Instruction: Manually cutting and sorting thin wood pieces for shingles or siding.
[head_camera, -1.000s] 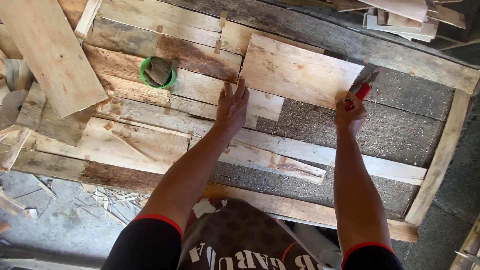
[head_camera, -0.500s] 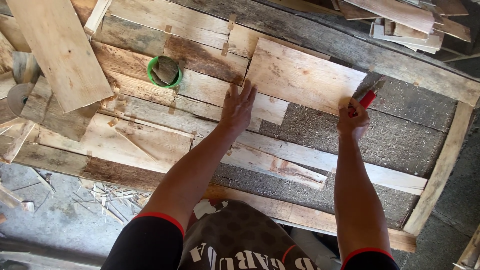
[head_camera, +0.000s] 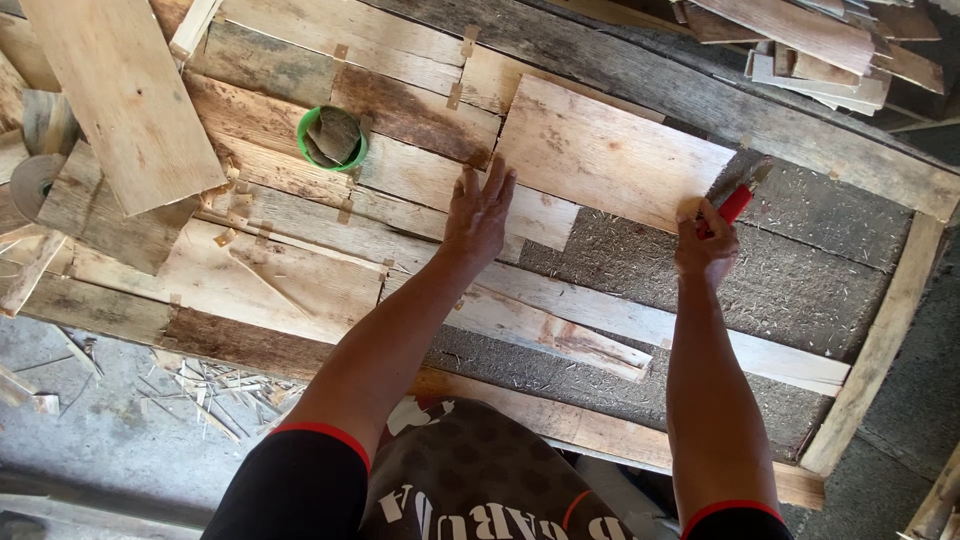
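Wooden panel (head_camera: 600, 150), pale, rectangular, lying flat across a frame of weathered planks (head_camera: 400, 190); its lower edge sits over a rough grey mat (head_camera: 800, 270) of pressed fibre.

Left hand (head_camera: 480, 215): palm down, fingers (head_camera: 495, 185) spread and flat, tips touching the panel's lower left corner and the planks beside it. It holds nothing.

Right hand (head_camera: 705, 245): at the panel's lower right corner, fingers curled tight around a red-handled tool (head_camera: 735, 198). The tool's dark head points up and to the right, over the grey mat, just beside the panel edge; what kind of tool it is cannot be told.

Green cup (head_camera: 332, 138): round, standing on the planks to the left of the left hand, well apart from it, with dark scraps inside.

Loose board (head_camera: 125, 100): broad, pale, lying tilted over the frame's upper left.

Splinters (head_camera: 205, 385): scattered on the concrete floor below the frame's near edge.

Stacked offcuts (head_camera: 820, 40): upper right, beyond the frame.
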